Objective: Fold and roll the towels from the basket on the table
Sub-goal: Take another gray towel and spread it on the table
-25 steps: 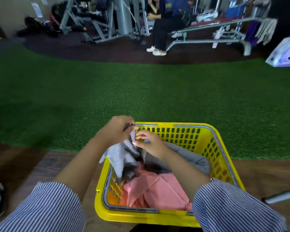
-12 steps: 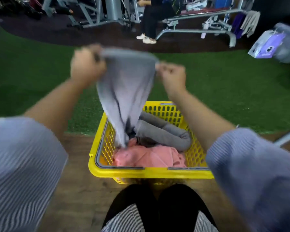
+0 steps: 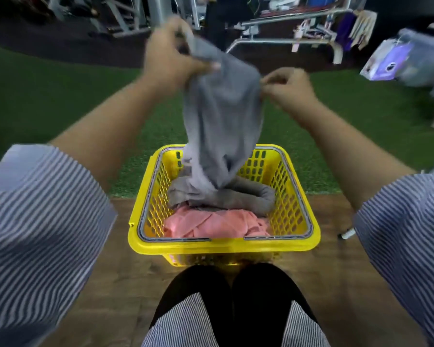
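A light grey towel (image 3: 223,116) hangs in the air above the yellow basket (image 3: 223,244). My left hand (image 3: 171,56) grips its upper corner, raised high. My right hand (image 3: 290,90) pinches the towel's right edge, a little lower. The towel's bottom end still dangles inside the basket. A darker grey towel (image 3: 236,196) lies bunched in the basket's far half, and a pink towel (image 3: 211,224) fills the near half. The basket stands on a wooden surface in front of my knees.
Green turf (image 3: 60,101) stretches beyond the wooden surface (image 3: 110,271). A black-and-white marker (image 3: 346,234) lies right of the basket. Gym machines and a metal bench (image 3: 286,41) stand at the back, with a purple bag (image 3: 391,61) at far right.
The grey towel has been lifted out of the basket from a bunched grip at the rim. My left hand has risen higher and my right hand has slid down the edge.
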A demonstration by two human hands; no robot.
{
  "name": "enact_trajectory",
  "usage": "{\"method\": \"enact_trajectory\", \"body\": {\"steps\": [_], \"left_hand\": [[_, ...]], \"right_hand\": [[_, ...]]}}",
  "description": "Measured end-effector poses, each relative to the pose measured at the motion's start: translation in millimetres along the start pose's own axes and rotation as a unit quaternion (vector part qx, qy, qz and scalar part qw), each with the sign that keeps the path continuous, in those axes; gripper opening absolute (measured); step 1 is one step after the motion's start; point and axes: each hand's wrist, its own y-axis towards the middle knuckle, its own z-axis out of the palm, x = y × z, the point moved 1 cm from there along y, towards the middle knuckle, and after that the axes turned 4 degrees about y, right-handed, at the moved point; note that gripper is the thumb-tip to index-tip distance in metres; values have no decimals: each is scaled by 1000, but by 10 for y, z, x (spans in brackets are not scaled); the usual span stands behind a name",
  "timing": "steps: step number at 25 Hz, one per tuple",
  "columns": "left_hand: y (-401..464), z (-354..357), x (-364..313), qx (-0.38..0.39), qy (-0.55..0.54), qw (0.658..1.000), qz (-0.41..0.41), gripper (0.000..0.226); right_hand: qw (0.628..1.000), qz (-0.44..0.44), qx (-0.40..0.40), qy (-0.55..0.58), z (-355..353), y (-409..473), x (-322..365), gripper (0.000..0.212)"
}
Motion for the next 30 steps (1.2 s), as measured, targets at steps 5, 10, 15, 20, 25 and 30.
{"method": "enact_trajectory", "body": {"steps": [5, 10, 15, 20, 25, 30], "left_hand": [[-196, 391, 106, 118, 92, 989, 2, 71], [-202, 416, 197, 126, 103, 986, -39, 52], [-267, 527, 231, 191, -76, 970, -129, 23], [-89, 366, -13, 32, -83, 996, -22, 9], [57, -450, 249, -198, 22, 978, -61, 15], [-282, 35, 721, 217, 388, 876, -187, 67]], "right_hand": [[976, -1, 216, 35, 238, -310, -29, 24], [981, -12, 129, 145, 198, -272, -103, 13], [981, -75, 181, 5, -2, -234, -98, 8], [979, -62, 195, -16, 141, -342, -401, 28], [947, -2, 258, -191, 248, -633, -1343, 34], [973, -100, 165, -125, 49, -531, -919, 36]]}}
